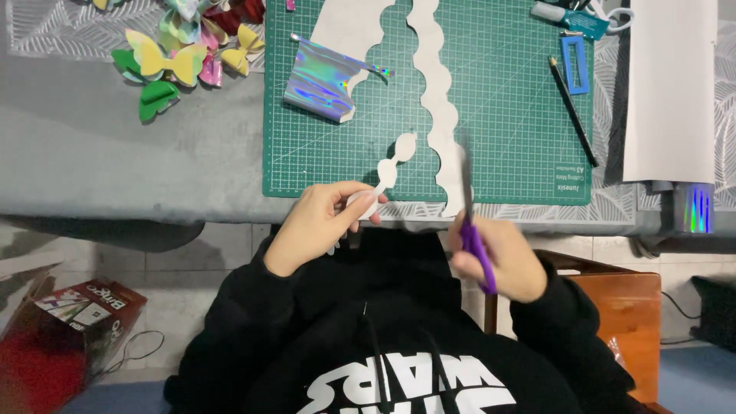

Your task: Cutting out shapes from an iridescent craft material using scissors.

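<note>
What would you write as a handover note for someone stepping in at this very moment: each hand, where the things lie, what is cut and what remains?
Left hand: pinches the lower end of a small scalloped white strip.
Right hand: grips purple-handled scissors, blades pointing up along the long scalloped white strip on the green cutting mat.
Done: both strips have wavy edges; paper butterflies are piled at left.
Left: holographic sheet only partly cut.

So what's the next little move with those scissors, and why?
Probably bring the purple-handled scissors in the right hand back to the small scalloped paper piece pinched by the left hand. The blades point away from that piece, over the long scalloped strip on the green cutting mat.
</note>
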